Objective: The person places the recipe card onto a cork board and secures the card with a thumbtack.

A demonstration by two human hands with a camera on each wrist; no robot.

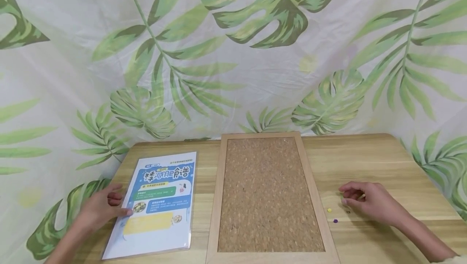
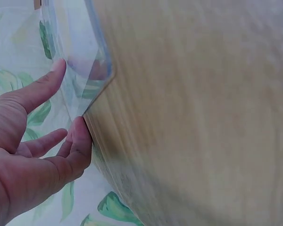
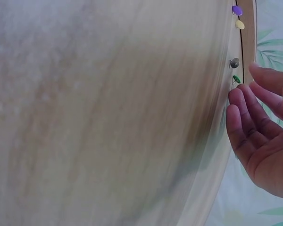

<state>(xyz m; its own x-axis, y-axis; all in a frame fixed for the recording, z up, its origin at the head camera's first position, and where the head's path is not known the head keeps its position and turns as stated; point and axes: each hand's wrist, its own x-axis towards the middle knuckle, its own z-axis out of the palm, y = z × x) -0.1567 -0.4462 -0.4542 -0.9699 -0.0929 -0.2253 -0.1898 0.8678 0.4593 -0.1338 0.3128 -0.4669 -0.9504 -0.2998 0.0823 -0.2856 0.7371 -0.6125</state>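
Observation:
A laminated sheet [image 1: 157, 239] printed in blue, green and yellow lies at the left of the table. My left hand [image 1: 103, 207] is at its left edge, the thumb over the margin and the fingers apart near the table's edge; in the left wrist view, thumb and fingertips do not meet. To the right, my right hand [image 1: 375, 201] hovers with loosely bent fingers and nothing between them. Beside it are a yellow thumbtack [image 1: 329, 210], a purple thumbtack [image 1: 335, 221] and a grey thumbtack [image 3: 234, 62]. A green thumbtack [image 3: 236, 79] shows close to the right fingertips.
A cork board [image 1: 270, 199] in a light wooden frame lies mid-table, between the sheet and the thumbtacks. The wooden table [image 1: 350, 154] has rounded far corners. Behind it hangs a leaf-patterned cloth [image 1: 255, 77], also falling at both sides.

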